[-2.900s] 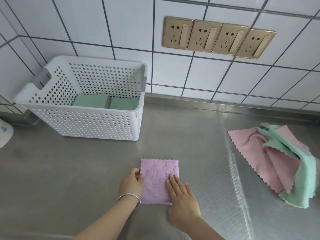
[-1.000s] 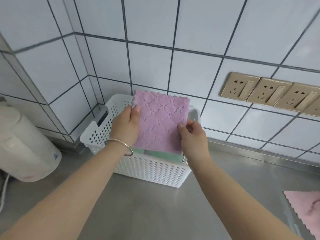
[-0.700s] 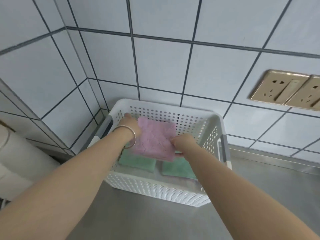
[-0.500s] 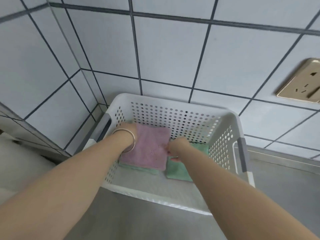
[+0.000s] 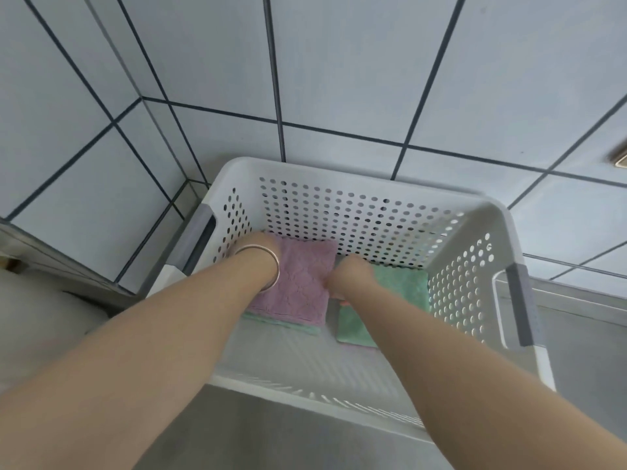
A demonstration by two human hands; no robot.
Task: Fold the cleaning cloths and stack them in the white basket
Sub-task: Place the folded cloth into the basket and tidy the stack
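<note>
Two bare forearms without sleeves, the left wrist ringed by a thin, plain silver-coloured bangle (image 5: 268, 266) of round section; no other jewellery or clothing visible on either arm.

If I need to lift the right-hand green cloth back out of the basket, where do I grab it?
Pinch the green cloth at its near edge, coming straight down from above. It lies flat on the floor of the basket, close to the right wall, and the right hand covers its left part.
</note>
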